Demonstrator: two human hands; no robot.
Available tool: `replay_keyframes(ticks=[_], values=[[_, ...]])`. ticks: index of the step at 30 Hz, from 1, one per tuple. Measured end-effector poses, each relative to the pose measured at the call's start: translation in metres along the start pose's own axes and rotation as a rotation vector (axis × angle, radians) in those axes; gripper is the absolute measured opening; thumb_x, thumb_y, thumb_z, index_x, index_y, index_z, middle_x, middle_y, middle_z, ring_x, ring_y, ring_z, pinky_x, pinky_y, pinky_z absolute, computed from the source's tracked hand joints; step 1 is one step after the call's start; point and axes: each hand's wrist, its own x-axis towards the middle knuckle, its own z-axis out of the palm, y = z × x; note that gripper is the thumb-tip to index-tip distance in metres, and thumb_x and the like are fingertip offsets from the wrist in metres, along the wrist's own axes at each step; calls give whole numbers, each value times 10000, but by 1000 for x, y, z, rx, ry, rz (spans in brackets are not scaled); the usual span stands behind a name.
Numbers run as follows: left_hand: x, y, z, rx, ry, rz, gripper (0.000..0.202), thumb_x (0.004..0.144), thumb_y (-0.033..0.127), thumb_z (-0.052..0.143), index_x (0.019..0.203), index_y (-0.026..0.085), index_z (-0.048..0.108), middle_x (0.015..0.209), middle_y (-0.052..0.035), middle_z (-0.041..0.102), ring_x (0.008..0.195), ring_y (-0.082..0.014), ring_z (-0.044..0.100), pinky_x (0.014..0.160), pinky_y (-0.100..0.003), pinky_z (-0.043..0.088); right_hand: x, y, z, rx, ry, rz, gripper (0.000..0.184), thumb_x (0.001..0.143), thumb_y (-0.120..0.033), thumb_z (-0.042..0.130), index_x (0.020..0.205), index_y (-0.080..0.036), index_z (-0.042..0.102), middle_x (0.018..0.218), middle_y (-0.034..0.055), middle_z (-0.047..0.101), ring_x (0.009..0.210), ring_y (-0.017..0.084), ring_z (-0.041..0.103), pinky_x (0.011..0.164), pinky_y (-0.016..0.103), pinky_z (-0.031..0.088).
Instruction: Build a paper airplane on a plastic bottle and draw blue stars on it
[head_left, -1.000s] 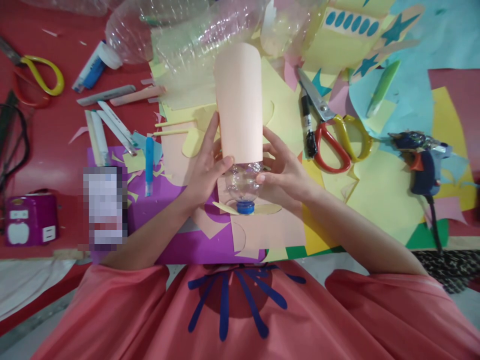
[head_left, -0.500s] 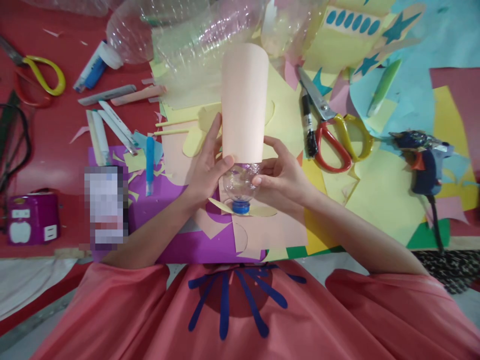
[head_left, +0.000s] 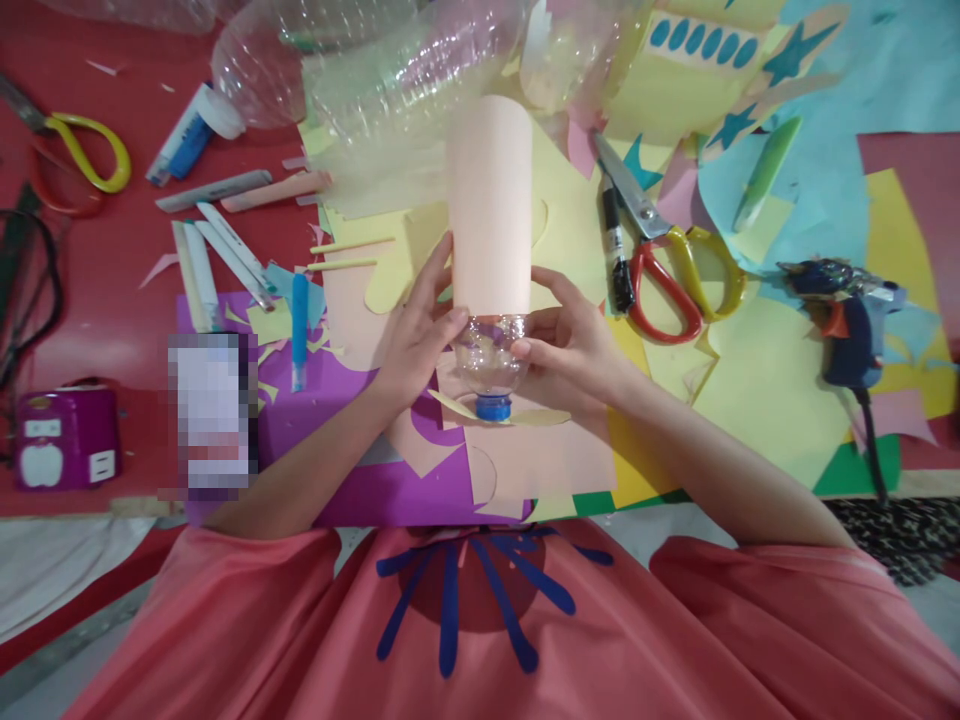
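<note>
Between my hands is a clear plastic bottle [head_left: 491, 355] with its blue cap [head_left: 493, 407] toward me. A pale pink paper sleeve [head_left: 491, 205] wraps the body of the bottle. My left hand [head_left: 424, 335] grips its left side, thumb at the sleeve's lower edge. My right hand [head_left: 574, 330] holds the right side, thumb on the clear part near the neck. Pale yellow paper pieces [head_left: 541, 417] stick out on both sides by the cap; how they are attached I cannot make out.
Scissors [head_left: 675, 260] and a black marker [head_left: 617, 250] lie to the right, with a glue gun [head_left: 855, 330] beyond. On the left are pens [head_left: 225, 250], a phone [head_left: 214, 415] and a purple box [head_left: 67, 437]. Clear plastic bottles [head_left: 405, 70] lie at the back; paper scraps cover the middle.
The bottle has shifted slightly right and tilted a little, so more of its clear part shows below the sleeve. Both hands keep their hold.
</note>
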Motion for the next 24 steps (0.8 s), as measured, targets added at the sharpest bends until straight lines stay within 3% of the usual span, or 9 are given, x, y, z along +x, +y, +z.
replay_keyframes(ticks=[4,9,12,14,16,18,21,24], values=[[-3,1,-2,19,1,12,583,941,593,520,1468,390,374,1577,-13,395,1436,-287,422,1093,-413,505,0,2,-5,-209,27,-75,911,747,-640,697,1443,-179,332,662,-62,597,553,101,585,495,228,421],[-6,1,-5,204,0,53,574,953,589,492,1471,370,384,1571,-34,399,1480,-289,341,1210,-453,354,1,5,-9,-522,115,-201,784,777,-698,624,1321,-155,471,695,-34,576,586,115,556,555,267,456],[-5,0,-6,216,-13,67,562,965,582,467,1479,377,365,1574,-30,395,1482,-283,338,1229,-466,316,1,8,-10,-656,164,-335,814,792,-734,570,1372,-177,446,1002,79,623,785,177,618,664,338,542],[-4,0,-6,208,-21,67,558,968,578,461,1480,380,357,1575,-27,394,1474,-282,352,1224,-466,325,2,11,-10,-725,175,-439,798,839,-730,496,1444,-220,393,1278,141,537,1069,254,605,848,431,564],[-4,0,-6,200,-31,64,557,970,576,459,1480,381,353,1574,-26,394,1467,-283,364,1218,-466,333,3,14,-10,-795,161,-519,741,890,-704,414,1489,-272,349,1460,136,396,1336,310,454,1045,525,475],[-5,-1,-5,196,-36,60,557,971,576,457,1481,381,349,1577,-24,389,1466,-285,364,1220,-469,326,5,16,-12,-856,129,-569,691,926,-668,360,1521,-322,291,1547,102,292,1461,322,304,1152,578,355],[-6,-1,-3,177,-49,39,568,967,577,465,1484,381,338,1583,-25,378,1460,-287,372,1203,-467,351,8,18,-16,-897,85,-619,678,950,-641,323,1550,-348,206,1588,84,236,1509,321,217,1200,610,250],[-5,3,-3,162,-57,19,576,957,575,487,1476,373,341,1567,-40,392,1404,-282,446,1128,-441,441,8,17,-18,-888,69,-611,704,939,-666,311,1552,-333,219,1594,81,241,1519,339,191,1207,623,221]])
